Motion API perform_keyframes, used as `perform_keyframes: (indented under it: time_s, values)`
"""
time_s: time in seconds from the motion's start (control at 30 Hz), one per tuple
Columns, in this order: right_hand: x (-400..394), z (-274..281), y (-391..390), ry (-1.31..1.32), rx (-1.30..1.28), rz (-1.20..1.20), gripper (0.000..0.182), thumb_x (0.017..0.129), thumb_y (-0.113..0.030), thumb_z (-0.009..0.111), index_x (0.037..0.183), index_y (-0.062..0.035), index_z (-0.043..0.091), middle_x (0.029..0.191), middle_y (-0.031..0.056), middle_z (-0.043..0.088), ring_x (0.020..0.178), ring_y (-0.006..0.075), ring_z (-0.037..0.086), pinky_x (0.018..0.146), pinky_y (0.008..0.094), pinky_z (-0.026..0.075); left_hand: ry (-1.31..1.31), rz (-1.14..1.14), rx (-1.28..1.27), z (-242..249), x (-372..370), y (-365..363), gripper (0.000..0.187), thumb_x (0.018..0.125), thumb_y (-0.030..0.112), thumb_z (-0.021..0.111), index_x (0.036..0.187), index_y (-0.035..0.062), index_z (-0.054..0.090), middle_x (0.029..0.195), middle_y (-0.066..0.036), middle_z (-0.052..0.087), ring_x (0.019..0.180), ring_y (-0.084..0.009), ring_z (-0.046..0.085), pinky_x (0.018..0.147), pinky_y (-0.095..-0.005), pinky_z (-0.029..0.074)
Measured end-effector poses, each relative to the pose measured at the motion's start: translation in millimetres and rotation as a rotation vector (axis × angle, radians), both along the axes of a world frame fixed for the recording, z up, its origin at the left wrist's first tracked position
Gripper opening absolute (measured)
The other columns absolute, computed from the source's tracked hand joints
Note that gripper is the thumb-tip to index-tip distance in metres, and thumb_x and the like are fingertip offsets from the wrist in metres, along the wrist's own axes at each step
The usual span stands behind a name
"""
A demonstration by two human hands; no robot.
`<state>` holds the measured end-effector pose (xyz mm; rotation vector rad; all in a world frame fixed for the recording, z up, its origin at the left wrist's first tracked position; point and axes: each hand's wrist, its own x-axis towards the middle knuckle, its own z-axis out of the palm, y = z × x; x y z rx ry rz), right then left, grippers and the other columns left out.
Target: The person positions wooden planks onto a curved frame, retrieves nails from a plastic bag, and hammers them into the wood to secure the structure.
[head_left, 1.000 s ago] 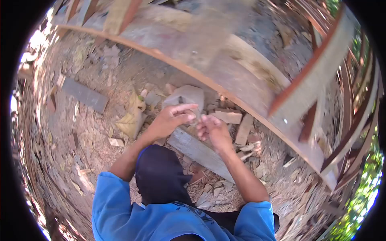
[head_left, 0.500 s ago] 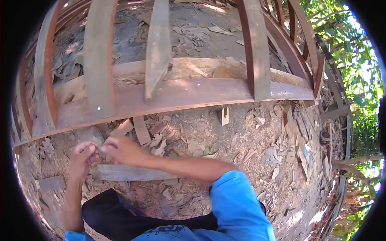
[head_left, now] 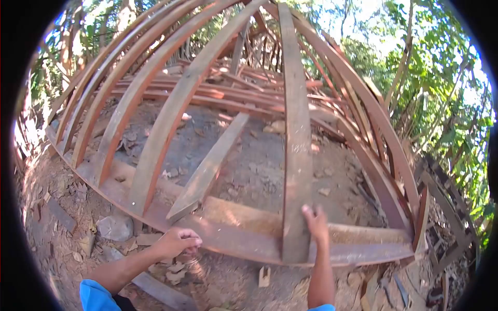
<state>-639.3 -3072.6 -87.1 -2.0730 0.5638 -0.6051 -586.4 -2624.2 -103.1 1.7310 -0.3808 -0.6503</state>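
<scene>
My left hand is closed, thumb and fingers curled together, just in front of the curved bottom beam. Whatever may be in its grasp is hidden or too small to make out. My right hand is raised beside the right edge of an upright wooden plank, fingers apart, its fingertips at or very near that edge. Faint pale marks show on the plank's face. Left of it, a shorter plank leans with its lower end by the bottom beam.
Several curved wooden ribs rise from the beam and meet at the top. A grey stone, a loose board and a small notched wood piece lie among chips on the ground. Dark timber framing stands at right, with trees behind.
My view has lifted from the ground to the whole frame. My hands, close together before, are now apart: the right has moved to the upright plank, the left to near the bottom beam.
</scene>
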Motion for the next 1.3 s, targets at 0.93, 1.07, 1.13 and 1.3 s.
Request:
perform_keyframes:
  time_s: [0.93, 1.07, 1.13, 1.3]
  values:
    - [8.5, -35.3, 38.1, 0.001, 0.525, 0.101, 0.080, 0.096, -0.063, 0.049, 0.127, 0.0092, 0.061, 0.118, 0.0213, 0.068, 0.108, 0.0270, 0.064, 0.096, 0.0379, 0.046, -0.054, 0.022, -0.461, -1.6, 51.9, -248.5, 0.027, 0.089, 0.026, 0.075, 0.105, 0.0052, 0.071, 0.099, -0.003, 0.070, 0.090, -0.0124, 0.064, 0.081, -0.0304, 0.052]
    - [13.8, -20.1, 101.0, 0.023, 0.533, 0.102, 0.078, 0.097, -0.062, 0.050, 0.123, 0.0098, 0.064, 0.113, 0.0206, 0.069, 0.102, 0.0249, 0.064, 0.092, 0.0372, 0.048, 0.017, 0.054, -0.473, 2.0, 53.4, -195.0, 0.026, 0.092, 0.027, 0.072, 0.109, 0.0070, 0.070, 0.103, -0.002, 0.068, 0.090, -0.0124, 0.064, 0.081, -0.0296, 0.051]
    - [21.5, -21.9, 129.4, -0.006, 0.525, 0.120, 0.078, 0.097, -0.062, 0.050, 0.120, 0.0107, 0.065, 0.110, 0.0201, 0.069, 0.099, 0.0244, 0.064, 0.089, 0.0369, 0.049, 0.000, 0.095, -0.436, 2.9, 57.9, -172.1, 0.026, 0.092, 0.027, 0.070, 0.109, 0.0079, 0.069, 0.102, -0.001, 0.068, 0.090, -0.0116, 0.064, 0.080, -0.0295, 0.052]
    - [50.5, -35.6, 180.6, -0.052, 0.612, 0.205, 0.079, 0.097, -0.063, 0.050, 0.120, 0.0117, 0.063, 0.110, 0.0189, 0.069, 0.098, 0.0265, 0.065, 0.088, 0.0362, 0.050, -0.089, 0.218, -0.290, 3.0, 71.6, -127.0, 0.025, 0.092, 0.029, 0.070, 0.108, 0.0091, 0.069, 0.099, 0.000, 0.067, 0.086, -0.0101, 0.063, 0.075, -0.0284, 0.051]
